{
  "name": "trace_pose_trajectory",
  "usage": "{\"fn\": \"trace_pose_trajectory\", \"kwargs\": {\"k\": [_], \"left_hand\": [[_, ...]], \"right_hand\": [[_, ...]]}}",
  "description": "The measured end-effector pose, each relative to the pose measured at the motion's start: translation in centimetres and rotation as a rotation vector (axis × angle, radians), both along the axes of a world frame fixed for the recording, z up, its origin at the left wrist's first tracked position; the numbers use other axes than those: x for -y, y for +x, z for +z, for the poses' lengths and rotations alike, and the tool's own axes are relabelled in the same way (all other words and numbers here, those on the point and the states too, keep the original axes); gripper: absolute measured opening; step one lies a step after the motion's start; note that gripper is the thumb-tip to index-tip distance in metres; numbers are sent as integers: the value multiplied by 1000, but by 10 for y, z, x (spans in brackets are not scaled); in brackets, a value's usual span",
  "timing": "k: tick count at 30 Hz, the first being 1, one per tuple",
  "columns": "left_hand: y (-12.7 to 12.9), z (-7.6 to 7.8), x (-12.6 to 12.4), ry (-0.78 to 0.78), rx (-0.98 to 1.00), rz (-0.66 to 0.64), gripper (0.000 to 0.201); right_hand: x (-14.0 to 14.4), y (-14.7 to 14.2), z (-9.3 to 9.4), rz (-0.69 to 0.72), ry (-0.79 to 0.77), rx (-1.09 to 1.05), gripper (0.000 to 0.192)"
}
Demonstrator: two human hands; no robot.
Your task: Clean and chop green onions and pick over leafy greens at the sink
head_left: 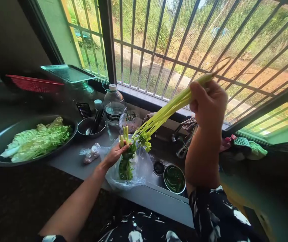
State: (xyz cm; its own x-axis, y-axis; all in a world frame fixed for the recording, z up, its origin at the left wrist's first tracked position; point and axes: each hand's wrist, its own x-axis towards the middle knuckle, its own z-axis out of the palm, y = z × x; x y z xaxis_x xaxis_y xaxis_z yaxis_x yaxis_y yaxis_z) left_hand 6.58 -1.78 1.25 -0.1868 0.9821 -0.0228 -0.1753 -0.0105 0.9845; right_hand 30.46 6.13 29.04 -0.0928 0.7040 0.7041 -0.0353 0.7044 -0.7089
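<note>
High on the right, in front of the window, my right hand (pixel 210 104) is closed around the root end of a long, thin-stalked celery bunch (pixel 169 109). Its pale green stalks slant down to the left, with the leaves at the lower end. My left hand (pixel 115 155) grips a second celery bunch (pixel 126 166), cut stalk ends up and leaves hanging down. The leaves of the two bunches meet near my left fingers. Below them, a clear plastic bag (pixel 144 171) spreads over the counter edge and the sink; its contents are partly hidden.
A large metal basin (pixel 75 134) of cut cabbage stands left. Near it are a bowl (pixel 81 132) with dark utensils, a phone (pixel 84 110), a water jug (pixel 114 106) and a small bag of garlic-like bulbs (pixel 91 154). A bowl of green peppers (pixel 174 178) sits in the sink by the faucet (pixel 183 150).
</note>
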Motion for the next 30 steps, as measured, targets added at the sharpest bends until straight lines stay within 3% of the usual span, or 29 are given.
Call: {"fn": "trace_pose_trajectory", "kwargs": {"k": [3,6,11,14,18,22,25,30], "left_hand": [[-4,1,1,-32,1,-42,38],[-10,-4,0,-16,-3,-27,39],[-12,-13,-7,1,145,26,39],[-8,-10,-11,28,206,103,33],[-3,-1,-14,98,157,280,38],[1,8,-12,126,184,248,59],[3,11,-10,86,195,171,57],[6,10,-5,8,193,116,54]], "right_hand": [[11,18,14,-32,70,-89,21],[19,27,18,29,63,-93,21],[10,15,-2,112,-108,2,23],[-5,-2,-35,144,-232,93,27],[-22,-39,-106,263,-451,274,32],[-31,-79,-170,341,-689,230,34],[-30,-98,-195,391,-813,181,36],[-22,-105,-209,521,-867,130,41]]}}
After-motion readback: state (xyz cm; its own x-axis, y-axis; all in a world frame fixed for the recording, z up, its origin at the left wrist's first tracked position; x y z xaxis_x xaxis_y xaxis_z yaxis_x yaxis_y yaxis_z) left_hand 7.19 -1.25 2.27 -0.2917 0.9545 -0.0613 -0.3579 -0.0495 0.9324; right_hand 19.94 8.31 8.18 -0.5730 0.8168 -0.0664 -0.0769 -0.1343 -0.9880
